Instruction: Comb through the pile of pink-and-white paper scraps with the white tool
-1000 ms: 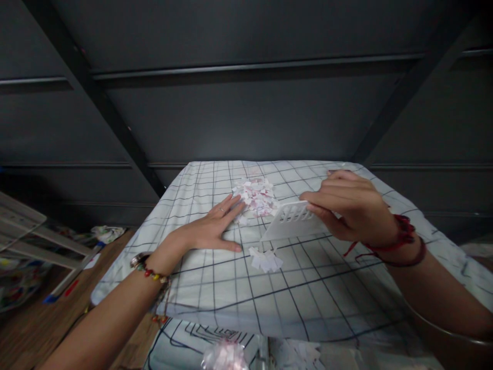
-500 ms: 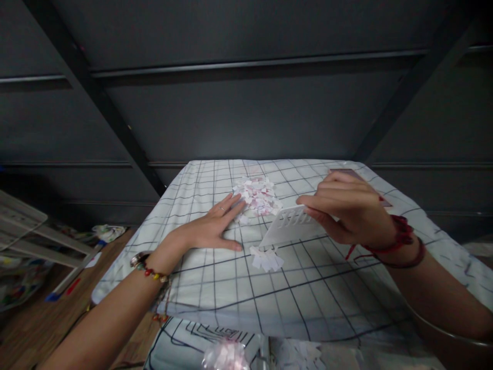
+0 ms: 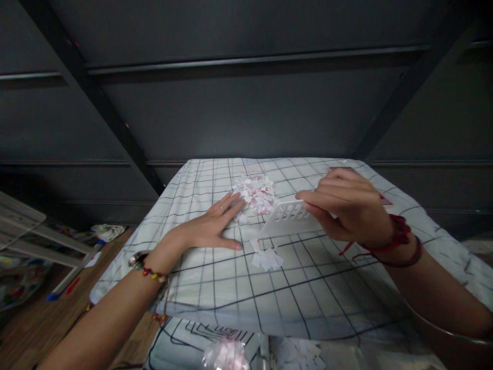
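White slotted card (image 3: 288,225) tilted on edge, just beyond small scrap pile (image 3: 267,259), slots uppermost, long axis roughly left-right. Far right end hidden behind right hand (image 3: 341,208), clamped there between thumb and fingers. Left hand (image 3: 210,227) palm-down on checked cloth (image 3: 231,293), fingers slightly apart, tips at bigger scrap heap (image 3: 257,192). Past cloth: dark grey panelled wall (image 3: 246,113), thin strip (image 3: 246,61) across.

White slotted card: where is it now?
In the head view, the card is right of centre, held in the right hand, just beyond the smaller paper pile.
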The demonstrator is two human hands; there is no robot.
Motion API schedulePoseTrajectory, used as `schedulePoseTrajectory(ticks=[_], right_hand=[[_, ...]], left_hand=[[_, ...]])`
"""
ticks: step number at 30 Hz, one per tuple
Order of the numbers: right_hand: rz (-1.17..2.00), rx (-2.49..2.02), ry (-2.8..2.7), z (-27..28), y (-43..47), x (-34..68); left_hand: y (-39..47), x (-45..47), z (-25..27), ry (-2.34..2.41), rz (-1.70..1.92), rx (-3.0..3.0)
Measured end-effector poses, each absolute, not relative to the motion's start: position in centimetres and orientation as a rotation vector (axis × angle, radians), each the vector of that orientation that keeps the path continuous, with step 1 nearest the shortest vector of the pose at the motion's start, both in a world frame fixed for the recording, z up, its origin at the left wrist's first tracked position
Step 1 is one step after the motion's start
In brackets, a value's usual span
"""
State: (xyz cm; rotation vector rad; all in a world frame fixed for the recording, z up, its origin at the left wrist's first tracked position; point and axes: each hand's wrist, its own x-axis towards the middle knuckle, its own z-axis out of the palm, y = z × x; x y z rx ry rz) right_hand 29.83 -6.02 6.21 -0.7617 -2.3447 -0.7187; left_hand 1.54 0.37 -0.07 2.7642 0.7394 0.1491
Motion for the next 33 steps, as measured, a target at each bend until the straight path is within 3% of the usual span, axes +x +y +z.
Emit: schedulePoseTrajectory(ticks=[22,33], right_hand=[[-0.529,-0.668,-2.376,6.3,-6.6,29.4],[-0.704,-0.579,-2.424,6.6,-7.1,28.7]], left_hand=[[0.5,1.4,-0.3,0.708,0.19,2.769],[0.4,1.5,0.0,0.719,0.157,2.738]])
